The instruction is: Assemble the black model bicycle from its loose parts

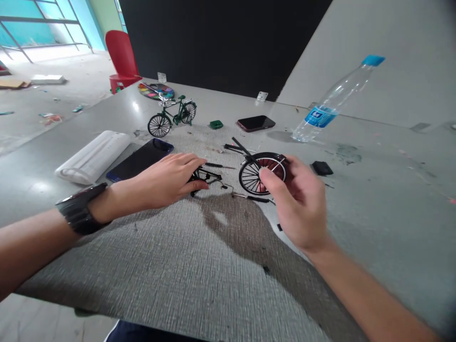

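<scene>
One wheel (255, 175): pinched tight, right grip (298, 202)
One frame (213, 178): wheel's left, pinched too, left grip (174, 176)
One bottle (322, 116): wheel's right, yep

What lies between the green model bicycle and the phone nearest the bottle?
A small green piece sits between the bicycle and that phone, as the head view shows.

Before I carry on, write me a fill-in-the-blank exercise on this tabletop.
The right hand grips a small spoked ____.
The left hand is at a small frame part coloured ____.
The standing miniature bicycle is mainly ____.
The bottle has a cap coloured ____.

Missing words: wheel; black; green; blue.
</scene>
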Motion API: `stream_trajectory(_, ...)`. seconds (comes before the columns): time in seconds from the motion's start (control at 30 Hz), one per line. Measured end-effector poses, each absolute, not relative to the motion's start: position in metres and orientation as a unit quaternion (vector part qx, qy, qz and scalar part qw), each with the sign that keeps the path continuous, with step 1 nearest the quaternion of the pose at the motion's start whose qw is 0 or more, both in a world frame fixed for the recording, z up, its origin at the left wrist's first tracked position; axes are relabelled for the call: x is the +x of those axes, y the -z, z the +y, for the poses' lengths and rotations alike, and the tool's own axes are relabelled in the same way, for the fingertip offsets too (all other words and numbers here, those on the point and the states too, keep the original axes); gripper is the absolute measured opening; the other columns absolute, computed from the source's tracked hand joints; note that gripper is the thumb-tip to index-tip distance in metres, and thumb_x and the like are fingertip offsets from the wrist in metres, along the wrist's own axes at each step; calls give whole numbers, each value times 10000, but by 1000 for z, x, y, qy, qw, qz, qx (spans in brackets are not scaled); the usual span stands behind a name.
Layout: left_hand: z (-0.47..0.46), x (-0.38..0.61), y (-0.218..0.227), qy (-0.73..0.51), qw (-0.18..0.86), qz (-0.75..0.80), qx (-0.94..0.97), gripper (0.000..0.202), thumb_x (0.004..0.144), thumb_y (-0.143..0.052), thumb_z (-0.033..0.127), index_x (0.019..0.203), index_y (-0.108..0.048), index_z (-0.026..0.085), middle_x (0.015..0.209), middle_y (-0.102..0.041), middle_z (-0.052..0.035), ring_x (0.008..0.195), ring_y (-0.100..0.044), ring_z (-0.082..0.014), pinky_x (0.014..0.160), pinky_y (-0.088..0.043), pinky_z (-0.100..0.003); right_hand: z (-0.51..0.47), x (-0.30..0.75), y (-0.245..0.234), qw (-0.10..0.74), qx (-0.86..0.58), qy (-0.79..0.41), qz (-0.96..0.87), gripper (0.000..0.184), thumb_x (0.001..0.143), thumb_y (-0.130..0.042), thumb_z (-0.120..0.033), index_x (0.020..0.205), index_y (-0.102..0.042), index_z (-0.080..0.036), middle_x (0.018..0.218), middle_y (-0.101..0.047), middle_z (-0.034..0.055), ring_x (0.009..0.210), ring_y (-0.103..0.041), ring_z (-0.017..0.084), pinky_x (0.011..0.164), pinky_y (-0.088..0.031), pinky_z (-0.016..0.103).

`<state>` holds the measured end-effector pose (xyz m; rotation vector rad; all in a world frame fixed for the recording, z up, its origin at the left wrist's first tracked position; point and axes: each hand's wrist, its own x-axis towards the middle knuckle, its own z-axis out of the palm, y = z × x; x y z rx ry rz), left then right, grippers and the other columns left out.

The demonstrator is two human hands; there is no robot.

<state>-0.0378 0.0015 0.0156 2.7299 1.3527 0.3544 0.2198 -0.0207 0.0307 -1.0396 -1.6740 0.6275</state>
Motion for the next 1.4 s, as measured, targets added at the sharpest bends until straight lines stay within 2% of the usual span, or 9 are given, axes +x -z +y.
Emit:
stream_trajectory(0.27,-3,-40,-17,-63,-14,434,899,755,1020,-422,641,1515,-434,72,1421,-547,-240,1280,-558,-372,1095,-438,-511,-18,221,-27,480,-444,-310,-690,219,918,-695,-435,891,-622,-231,799,-641,9,701,-603,153,608,-538,275)
stream_trajectory(0.53,-3,-36,-22,-182,37,460,868,713,804,-714,689,1248,-609,142,1276,-496,-176,1133,-584,-333,1041,-509,-500,-17,221,-25,473,-450,-366,-663,235,913,-712,-440,944,-665,-212,845,-638,8,724,-612,136,609,-575,246)
stream_trajectory(0.73,-6,-31,-22,-231,68,476,846,858,610,-703,904,1048,-520,189,1060,-562,-104,930,-599,-299,803,-563,-454,-18,222,-24,469,-444,-380,-663,246,900,-735,-437,985,-685,-212,846,-662,12,700,-619,147,521,-581,248)
stream_trajectory(0.8,-7,-30,-21,-256,63,469,843,885,585,-656,952,1027,-512,199,1038,-546,-100,934,-585,-306,812,-552,-460,-19,224,-24,465,-438,-344,-688,219,901,-741,-398,1016,-692,-219,850,-688,10,688,-633,148,520,-569,254)
stream_trajectory(0.87,-10,-29,-20,-273,64,461,842,834,664,-582,956,1023,-515,206,1023,-536,-97,935,-573,-304,844,-538,-474,-19,225,-24,457,-426,-278,-729,202,906,-739,-329,1082,-704,-236,923,-729,17,741,-670,159,575,-575,270)
stream_trajectory(1.0,-17,-28,-25,-288,73,462,836,654,895,-473,807,1124,-530,197,1072,-539,-114,986,-565,-311,919,-513,-501,-20,230,-27,452,-351,-31,-819,285,893,-723,-170,1158,-736,-275,1020,-757,38,841,-700,194,731,-585,343)
stream_trajectory(1.1,-22,-26,-30,-291,91,471,827,570,962,-480,685,1234,-519,185,1137,-547,-127,1048,-573,-314,969,-505,-498,-20,236,-31,453,-272,126,-840,387,878,-739,-142,1237,-725,-285,998,-756,64,834,-695,226,760,-574,394)
stream_trajectory(1.27,-24,-24,-32,-285,107,480,823,576,965,-507,653,1290,-527,178,1168,-562,-137,1097,-584,-329,999,-501,-514,-18,241,-33,427,-228,198,-853,432,906,-733,-186,1320,-695,-307,990,-764,60,810,-698,234,716,-569,396)
stream_trajectory(1.4,-23,-24,-30,-276,115,474,828,604,953,-516,677,1292,-534,177,1172,-574,-138,1070,-596,-324,985,-511,-516,-17,241,-31,413,-219,231,-853,417,902,-748,-202,1315,-700,-226,996,-766,90,817,-697,242,713,-572,398)
